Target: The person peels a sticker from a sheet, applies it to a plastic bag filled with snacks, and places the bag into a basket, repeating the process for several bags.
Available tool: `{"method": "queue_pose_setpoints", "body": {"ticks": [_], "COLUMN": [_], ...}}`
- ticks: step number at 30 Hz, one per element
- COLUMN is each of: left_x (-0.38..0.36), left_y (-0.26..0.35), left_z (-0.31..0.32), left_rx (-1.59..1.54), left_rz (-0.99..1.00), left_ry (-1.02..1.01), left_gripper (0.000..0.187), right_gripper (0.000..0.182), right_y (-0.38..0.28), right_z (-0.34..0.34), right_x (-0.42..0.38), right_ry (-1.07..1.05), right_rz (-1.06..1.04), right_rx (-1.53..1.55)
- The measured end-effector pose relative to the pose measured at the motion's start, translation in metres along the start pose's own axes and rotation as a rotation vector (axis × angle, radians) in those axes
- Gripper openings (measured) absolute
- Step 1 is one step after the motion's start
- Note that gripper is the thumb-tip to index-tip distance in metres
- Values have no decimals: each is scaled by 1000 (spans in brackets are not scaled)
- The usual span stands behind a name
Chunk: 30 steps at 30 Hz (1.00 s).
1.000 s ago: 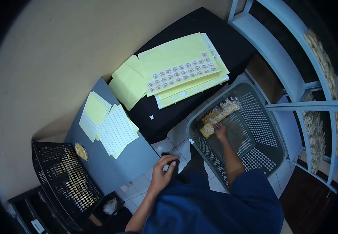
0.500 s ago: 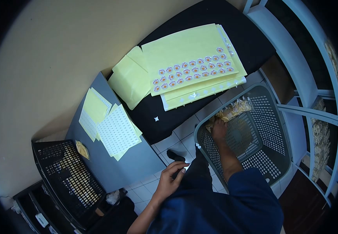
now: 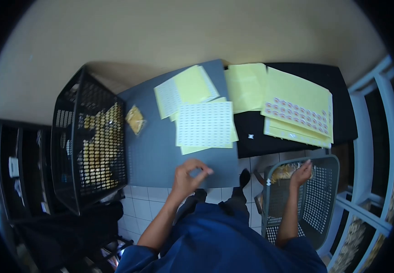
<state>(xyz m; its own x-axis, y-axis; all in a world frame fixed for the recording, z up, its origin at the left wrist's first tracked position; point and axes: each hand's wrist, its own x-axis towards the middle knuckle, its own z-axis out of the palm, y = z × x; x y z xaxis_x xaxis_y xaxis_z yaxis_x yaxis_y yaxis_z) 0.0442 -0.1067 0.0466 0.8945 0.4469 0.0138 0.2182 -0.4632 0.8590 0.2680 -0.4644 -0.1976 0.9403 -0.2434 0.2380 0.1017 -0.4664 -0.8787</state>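
Observation:
My left hand (image 3: 190, 178) is over the front of the grey table, thumb and forefinger pinched together; a small pale spot shows at the fingertips, too small to name. Just beyond it lie white label sheets (image 3: 204, 123) on yellow backing. My right hand (image 3: 300, 174) is closed above the grey-green basket (image 3: 335, 182), near its far rim, and anything held in it is hidden. Filled clear packets (image 3: 282, 172) lie in that basket beside the hand. Yellow sheets with round red-and-orange stickers (image 3: 297, 111) rest on the black table.
A black crate (image 3: 79, 150) with many packets stands at the left. One packet (image 3: 135, 119) lies beside it on the grey table (image 3: 154, 157). A small white piece (image 3: 251, 136) is on the black table (image 3: 344, 116). Pale shelving (image 3: 365, 207) borders the right side.
The view has turned and shifted left. My right hand has lifted from the packets to the basket's far rim. My left hand is now over the grey table, still pinched.

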Motion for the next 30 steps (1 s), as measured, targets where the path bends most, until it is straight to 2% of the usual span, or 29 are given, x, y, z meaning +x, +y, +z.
{"method": "queue_pose_setpoints", "body": {"ticks": [2, 3, 4, 6, 8, 9, 12, 14, 15, 18, 20, 21, 24, 25, 26, 28, 29, 30], "left_x": [9, 18, 27, 42, 61, 64, 73, 66, 61, 36, 11, -1, -23, -27, -28, -27, -26, -23], "left_y": [-38, -54, -71, -128, -153, -166, -209, -216, -217, -186, -149, -128, -83, -77, -74, -76, -74, -71], "left_z": [-44, -67, -89, -131, -160, -168, -180, -184, -185, -189, -198, -206, -223, -225, -226, -220, -217, -214], "left_rx": [130, 187, 242, 629, 700, 733, 616, 603, 575, 472, 351, 270, 33, -42, -115, -199, -236, -273], "left_rz": [-1, -25, -46, 23, -35, -71, -108, -13, 20, 156, 200, 167, 101, 103, 108, 70, 28, -11], "left_ry": [224, 312, 397, 508, 534, 546, 502, 504, 496, 495, 434, 321, 20, -57, -128, -111, -95, -79], "left_gripper": [15, 21, 27, 45, 50, 52, 51, 42, 40, 28, 24, 24, 23, 23, 22, 23, 22, 22], "right_gripper": [28, 17, 14, 14, 20, 24, 19, 18, 19, 28, 35, 39, 48, 39, 33, 23, 13, 13], "right_y": [-52, -72, -101, -172, -225, -252, -309, -329, -338, -381, -398, -405, -437, -444, -444, -442, -445, -440], "right_z": [16, 29, 39, 58, 76, 82, 102, 118, 124, 127, 133, 135, 132, 136, 138, 139, 139, 140], "right_x": [10, 9, 4, -23, -59, -82, -158, -199, -216, -249, -256, -256, -247, -244, -238, -224, -223, -221], "right_ry": [3, -39, -86, -172, -290, -340, -495, -586, -617, -848, -812, -796, -822, -794, -931, -1197, -1116, -1091], "right_rz": [3, -94, -96, -99, -217, -206, -210, -329, -410, -342, -490, -562, -581, -579, -495, -323, -325, -208], "right_rx": [192, 300, 390, 557, 558, 531, 519, 404, 324, 263, 230, 210, 213, 298, 334, 402, 490, 548]}}
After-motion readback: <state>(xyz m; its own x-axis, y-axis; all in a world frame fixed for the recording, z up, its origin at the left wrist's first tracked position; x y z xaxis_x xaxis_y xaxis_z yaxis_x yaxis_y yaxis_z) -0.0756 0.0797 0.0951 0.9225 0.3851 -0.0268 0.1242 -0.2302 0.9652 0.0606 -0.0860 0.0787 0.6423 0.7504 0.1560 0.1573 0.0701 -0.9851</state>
